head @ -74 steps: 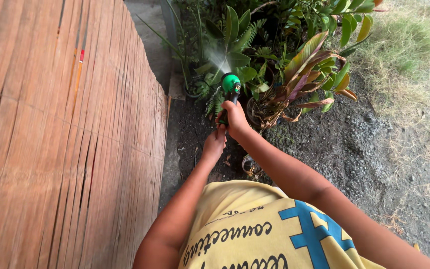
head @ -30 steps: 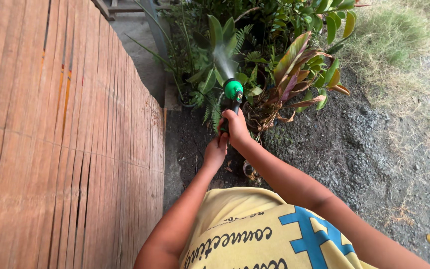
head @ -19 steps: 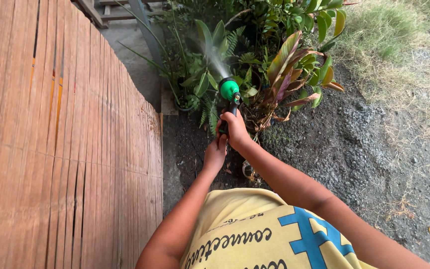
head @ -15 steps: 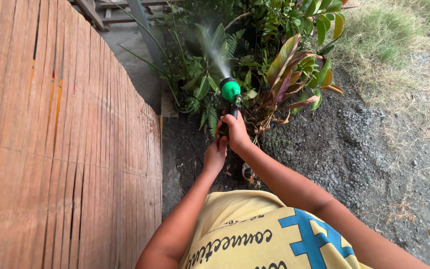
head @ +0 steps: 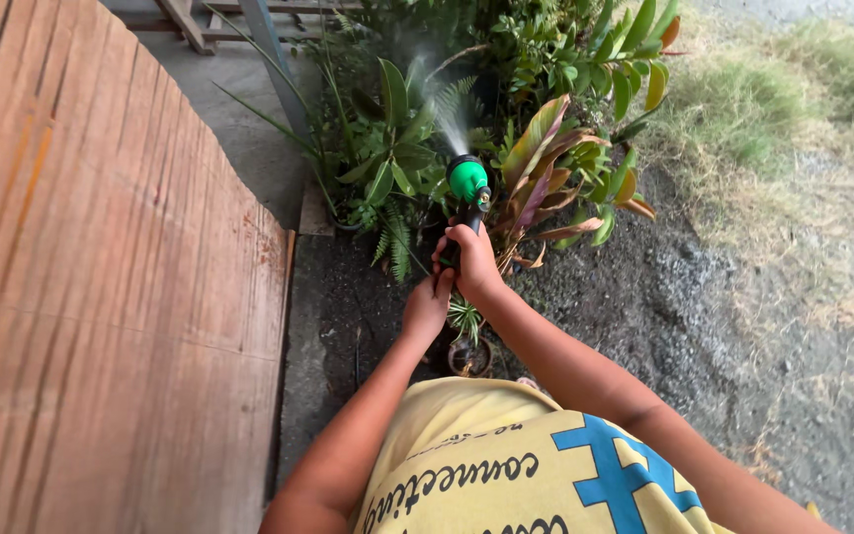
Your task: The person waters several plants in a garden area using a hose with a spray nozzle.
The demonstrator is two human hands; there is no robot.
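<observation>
- Head view, looking down: slatted wooden wall (head: 101, 277) filling the side left of the spray nozzle (head: 468, 181); dark gravelly soil (head: 664, 297) to the nozzle's right and below it; dry grass (head: 793, 129) further right of the nozzle.
- Clump of green plants (head: 397, 148) just beyond the nozzle, a reddish-leaved plant (head: 546, 168) close to its right; fine spray fanning up and away from the green head into the foliage.
- Small potted plant (head: 469, 341) below the nozzle, near the wrists.
- Risk, as judgement: spray likely to drift left of the nozzle onto the wall if the aim swings; soil near the pots likely to wash or splash if held too long in one spot; small pot near the wrists open to a knock from a forearm.
- Right hand (head: 473, 262) wrapped tight round the dark handle directly under the nozzle head, fingers fully curled.
- Left hand (head: 429, 302) just below and left of that grip, touching the right hand; fingers curled, contents hidden, so unclear whether gripping handle end or hose.
</observation>
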